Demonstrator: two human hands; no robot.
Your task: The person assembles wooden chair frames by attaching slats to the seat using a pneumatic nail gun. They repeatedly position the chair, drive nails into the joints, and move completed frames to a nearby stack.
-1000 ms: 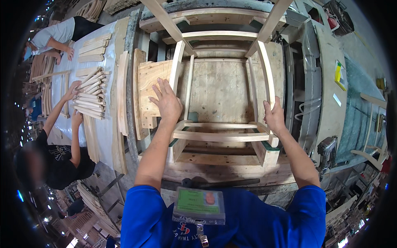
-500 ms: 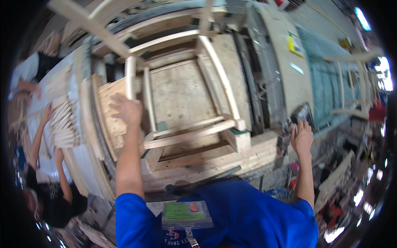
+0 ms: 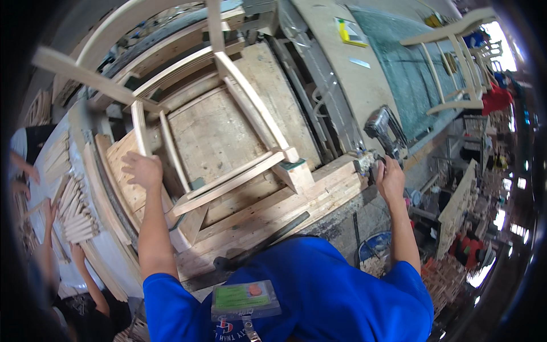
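Observation:
A pale wooden chair frame (image 3: 233,179) lies on a wooden jig (image 3: 293,178) on the bench before me. My left hand (image 3: 143,170) rests at the frame's left rail (image 3: 138,128), its fingers spread and not wrapped around it. At the bench's right corner are small metal fittings (image 3: 363,163). My right hand (image 3: 391,178) is closed beside them, thumb and fingertips together around a small dark part whose kind I cannot make out. Just beyond those fingers a dark nail gun (image 3: 386,126) lies on its side.
To the left, a co-worker's hands (image 3: 50,211) are at a pile of wooden sticks (image 3: 78,216). A dark bar (image 3: 268,239) lies along the bench's near edge. Back right, another chair frame (image 3: 458,68) stands on a glass-like green sheet (image 3: 382,62). A blue basin (image 3: 374,248) is below.
The view has swung, so the bench and chair frame appear farther left and tilted. My left hand stays by the left rail. My right hand remains at the fittings, its fingers now drawn together.

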